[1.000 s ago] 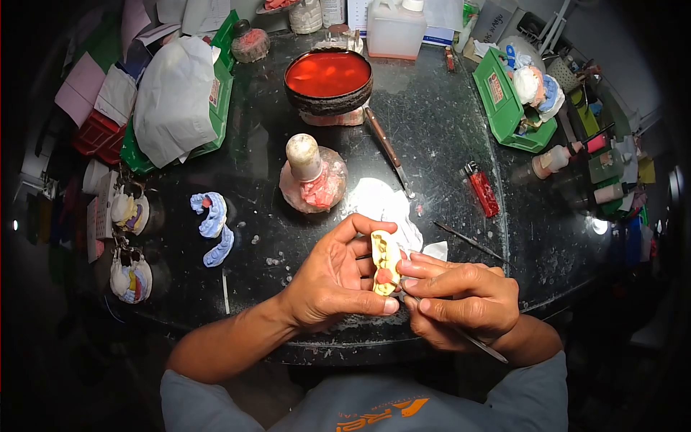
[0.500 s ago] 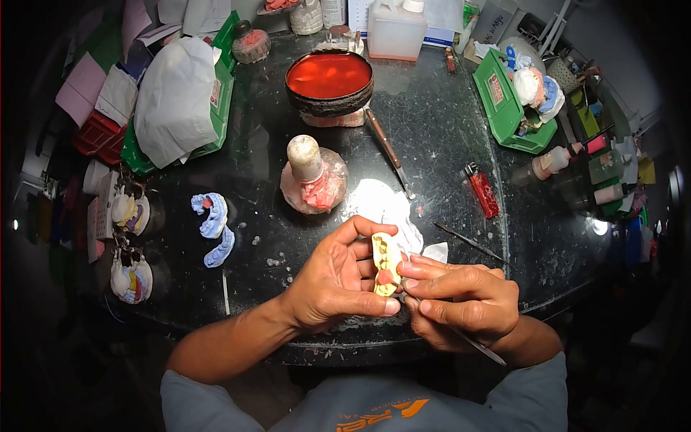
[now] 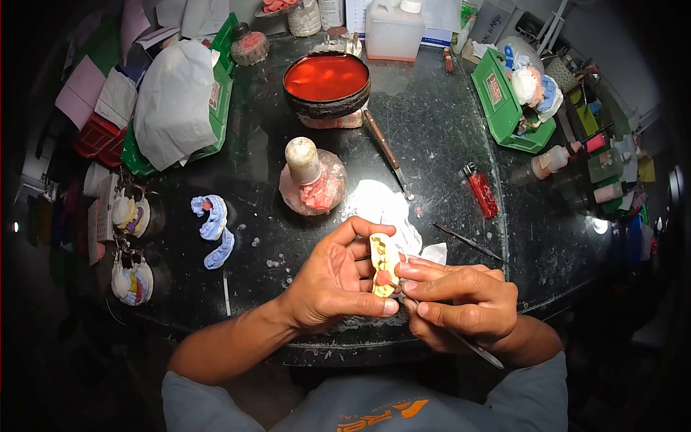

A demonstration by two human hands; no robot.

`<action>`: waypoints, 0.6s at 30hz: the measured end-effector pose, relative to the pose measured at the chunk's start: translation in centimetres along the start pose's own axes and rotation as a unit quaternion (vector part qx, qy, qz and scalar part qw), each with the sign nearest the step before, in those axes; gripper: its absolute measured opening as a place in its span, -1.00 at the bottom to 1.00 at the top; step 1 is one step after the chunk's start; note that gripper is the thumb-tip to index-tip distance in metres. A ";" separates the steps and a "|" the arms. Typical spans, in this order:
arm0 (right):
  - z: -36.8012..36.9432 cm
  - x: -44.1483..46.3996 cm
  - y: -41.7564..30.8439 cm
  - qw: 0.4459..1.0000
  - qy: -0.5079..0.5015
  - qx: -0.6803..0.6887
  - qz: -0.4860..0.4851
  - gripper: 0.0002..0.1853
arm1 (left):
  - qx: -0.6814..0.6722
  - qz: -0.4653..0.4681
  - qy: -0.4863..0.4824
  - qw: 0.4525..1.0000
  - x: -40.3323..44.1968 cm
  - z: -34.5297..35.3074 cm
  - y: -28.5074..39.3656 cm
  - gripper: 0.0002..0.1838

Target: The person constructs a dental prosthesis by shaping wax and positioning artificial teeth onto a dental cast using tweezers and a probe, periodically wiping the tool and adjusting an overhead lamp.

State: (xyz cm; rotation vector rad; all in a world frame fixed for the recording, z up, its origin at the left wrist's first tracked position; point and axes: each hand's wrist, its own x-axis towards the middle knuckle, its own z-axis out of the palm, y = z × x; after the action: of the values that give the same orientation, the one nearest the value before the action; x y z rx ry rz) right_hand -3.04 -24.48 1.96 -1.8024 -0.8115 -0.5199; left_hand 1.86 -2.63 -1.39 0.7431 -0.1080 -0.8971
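Note:
My left hand (image 3: 338, 270) grips a pale yellow dental cast (image 3: 385, 253) between thumb and fingers, held upright above the table's near edge. A patch of pink wax (image 3: 383, 278) sits on the cast's lower part. In my right hand (image 3: 464, 299) is a slim metal wax carving tool (image 3: 476, 350), its handle end pointing down toward my body. The tool's working tip is at the cast's right side, close to the pink patch; my fingers partly hide it. Whether the tip touches the wax I cannot tell.
A glass spirit burner (image 3: 313, 180) stands ahead, with a bowl of red wax (image 3: 327, 78) behind it. A wooden-handled knife (image 3: 387, 155), red lighter (image 3: 481, 191) and thin metal tool (image 3: 468, 240) lie to the right. Blue casts (image 3: 210, 216) rest left; green bins (image 3: 504, 108) flank the table.
The view has shifted very slightly. Both hands keep nearly the same pose, with the cast and the carving tool held as before.

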 end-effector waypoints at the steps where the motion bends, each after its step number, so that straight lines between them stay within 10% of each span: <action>1: 0.0 0.1 0.0 1.000 -0.003 0.000 0.000 -0.83 | -0.003 0.002 0.001 1.000 0.0 0.0 0.0 0.00; 18: -0.2 0.4 -0.2 1.000 -0.016 0.001 0.005 -0.84 | 0.003 0.004 0.004 1.000 0.0 0.0 0.0 0.00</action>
State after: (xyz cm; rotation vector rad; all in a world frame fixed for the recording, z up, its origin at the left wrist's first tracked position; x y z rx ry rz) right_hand -2.97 -24.56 2.45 -1.8161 -0.8239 -0.4850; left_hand 1.85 -2.64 -1.38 0.7512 -0.1063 -0.8860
